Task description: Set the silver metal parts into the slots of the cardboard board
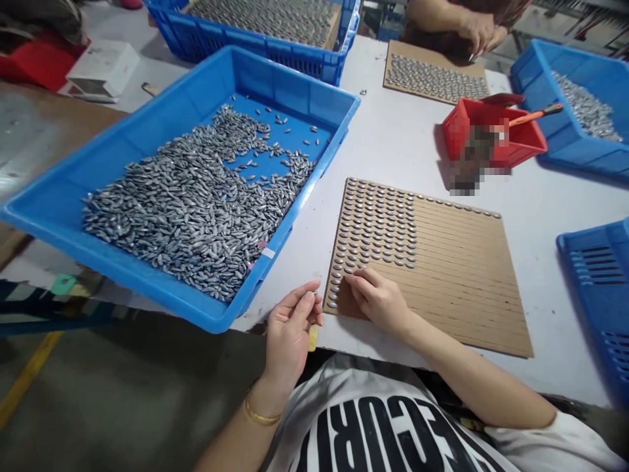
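Note:
On the white table in front of me lies a brown cardboard sheet [462,275] with narrow grooves. Small silver spindle-shaped metal pieces [378,223] sit in rows over its left part, with one line along the top edge and one down the left edge. My right hand [381,301] is over the sheet's lower left, thumb and finger pinched at a small metal piece, mostly hidden by the fingertips. My left hand [292,321] is just off the sheet's lower left corner, palm turned up and fingers curled closed; what it holds is hidden.
A large blue tray [295,78] at left holds a heap of loose metal pieces [187,210]. A red bin [521,147], blue crates [597,275] and another blue tub [555,118] stand right. Across the table, a co-worker's hands [476,33] are at another filled cardboard [432,75].

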`<control>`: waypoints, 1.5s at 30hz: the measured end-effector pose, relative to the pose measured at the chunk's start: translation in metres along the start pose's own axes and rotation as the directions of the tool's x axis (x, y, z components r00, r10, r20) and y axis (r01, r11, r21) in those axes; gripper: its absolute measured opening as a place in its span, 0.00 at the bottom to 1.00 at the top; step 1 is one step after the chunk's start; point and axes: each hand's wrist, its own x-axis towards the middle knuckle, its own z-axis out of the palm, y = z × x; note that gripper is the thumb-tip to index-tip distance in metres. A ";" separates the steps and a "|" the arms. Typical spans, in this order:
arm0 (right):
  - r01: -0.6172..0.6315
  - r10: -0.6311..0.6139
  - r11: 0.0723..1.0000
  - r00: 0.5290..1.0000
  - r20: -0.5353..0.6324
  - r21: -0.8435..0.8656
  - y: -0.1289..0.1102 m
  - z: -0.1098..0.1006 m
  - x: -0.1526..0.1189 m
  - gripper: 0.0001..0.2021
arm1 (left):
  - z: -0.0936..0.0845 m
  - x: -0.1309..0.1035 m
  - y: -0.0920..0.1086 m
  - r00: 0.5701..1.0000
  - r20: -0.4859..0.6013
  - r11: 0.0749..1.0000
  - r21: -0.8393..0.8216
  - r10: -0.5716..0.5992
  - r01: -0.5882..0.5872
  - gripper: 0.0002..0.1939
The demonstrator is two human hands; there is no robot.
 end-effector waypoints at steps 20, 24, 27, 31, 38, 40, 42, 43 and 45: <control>-0.067 0.065 0.982 0.998 0.018 0.175 -0.008 -0.014 0.002 0.11 | 0.001 -0.001 -0.010 0.995 0.062 0.979 0.183 0.083 -0.093 0.11; -0.094 0.104 0.853 0.995 0.009 0.514 -0.031 -0.035 0.002 0.11 | 0.008 -0.005 -0.011 0.991 0.061 0.971 0.201 0.117 -0.126 0.09; -0.114 0.130 0.776 0.991 0.020 0.621 -0.044 -0.043 -0.001 0.14 | 0.014 -0.008 -0.014 0.988 0.103 0.976 0.178 0.112 -0.129 0.08; -0.073 0.139 0.823 0.987 -0.074 0.563 -0.042 -0.044 -0.007 0.17 | 0.020 -0.009 -0.017 0.983 0.151 0.964 0.229 0.101 -0.134 0.08; 0.108 -0.090 0.922 0.994 -0.066 0.371 -0.020 -0.047 -0.022 0.15 | 0.022 -0.007 -0.019 0.967 0.253 0.924 0.368 0.010 -0.106 0.06; 0.069 -0.048 0.934 0.997 -0.068 0.350 -0.012 -0.045 -0.024 0.13 | 0.023 -0.007 -0.018 0.966 0.258 0.908 0.404 0.000 -0.108 0.08; 0.021 0.007 0.953 0.996 -0.090 0.304 -0.004 -0.038 -0.024 0.12 | 0.023 -0.007 -0.015 0.972 0.233 0.898 0.420 0.032 -0.130 0.10; 0.006 0.022 0.964 0.995 -0.100 0.265 0.000 -0.034 -0.023 0.12 | 0.022 -0.008 -0.014 0.976 0.209 0.894 0.423 0.064 -0.149 0.10; 0.005 0.012 0.986 0.995 -0.100 0.168 0.008 -0.023 -0.023 0.12 | 0.021 -0.008 -0.010 0.978 0.156 0.881 0.432 0.136 -0.192 0.09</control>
